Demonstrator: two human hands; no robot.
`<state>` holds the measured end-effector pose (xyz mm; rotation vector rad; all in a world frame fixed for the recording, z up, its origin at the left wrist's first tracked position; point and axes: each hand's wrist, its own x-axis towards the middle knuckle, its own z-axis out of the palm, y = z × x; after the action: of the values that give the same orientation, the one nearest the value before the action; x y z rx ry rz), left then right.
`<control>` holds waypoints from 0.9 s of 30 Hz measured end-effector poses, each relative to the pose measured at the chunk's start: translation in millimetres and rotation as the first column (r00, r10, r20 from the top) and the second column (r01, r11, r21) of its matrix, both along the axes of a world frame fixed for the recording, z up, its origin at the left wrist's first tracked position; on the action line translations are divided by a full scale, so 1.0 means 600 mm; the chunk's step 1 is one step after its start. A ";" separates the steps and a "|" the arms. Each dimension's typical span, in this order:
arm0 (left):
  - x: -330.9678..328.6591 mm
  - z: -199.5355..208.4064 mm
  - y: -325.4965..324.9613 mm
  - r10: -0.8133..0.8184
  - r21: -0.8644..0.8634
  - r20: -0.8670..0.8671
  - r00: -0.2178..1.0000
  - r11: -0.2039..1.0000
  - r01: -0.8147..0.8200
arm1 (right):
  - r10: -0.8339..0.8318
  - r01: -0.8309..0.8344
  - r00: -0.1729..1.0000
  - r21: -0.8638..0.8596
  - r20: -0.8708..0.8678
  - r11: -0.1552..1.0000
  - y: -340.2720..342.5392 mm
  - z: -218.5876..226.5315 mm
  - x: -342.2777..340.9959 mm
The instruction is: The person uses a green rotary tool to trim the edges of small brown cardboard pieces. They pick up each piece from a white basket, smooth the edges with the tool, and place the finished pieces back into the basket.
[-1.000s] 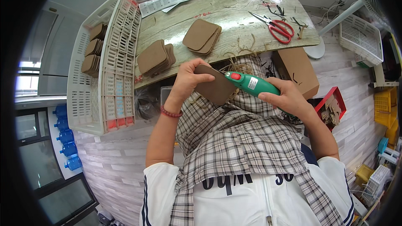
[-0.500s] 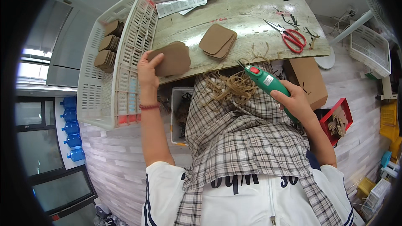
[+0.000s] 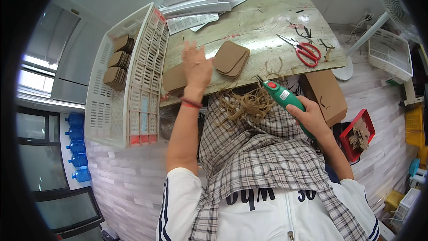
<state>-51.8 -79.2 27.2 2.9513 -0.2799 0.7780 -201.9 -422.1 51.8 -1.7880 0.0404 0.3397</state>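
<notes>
My left hand (image 3: 196, 68) is raised over the table's near edge with fingers spread, holding nothing. It hovers between a brown cardboard stack (image 3: 174, 78) at the left and a second stack of rounded cardboard pieces (image 3: 231, 58) at the right. My right hand (image 3: 312, 117) grips a green glue gun (image 3: 285, 99) with a red button, its tip pointing up-left toward the table edge. A tangle of tan twine (image 3: 248, 105) lies on the plaid cloth over my lap.
A white plastic basket (image 3: 129, 80) with several cardboard stacks stands left of the table. Red scissors (image 3: 304, 50) and scraps lie on the worn tabletop (image 3: 267, 18), with papers (image 3: 200, 5) at the back. A cardboard box (image 3: 329, 96) and red tray (image 3: 359, 135) sit at the right.
My left hand set a cardboard piece on the left stack, let go and lifted open toward the right. The glue gun dropped down toward my lap.
</notes>
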 end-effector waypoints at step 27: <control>-0.057 0.002 -0.205 -0.184 -0.409 0.286 0.940 -0.911 -0.054 | -0.140 0.131 0.986 0.097 0.093 0.987 0.045 0.042 0.020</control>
<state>-86.0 -202.2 28.5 0.3178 0.1478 0.1484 -189.7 -395.0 77.0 -1.7001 0.0751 0.1517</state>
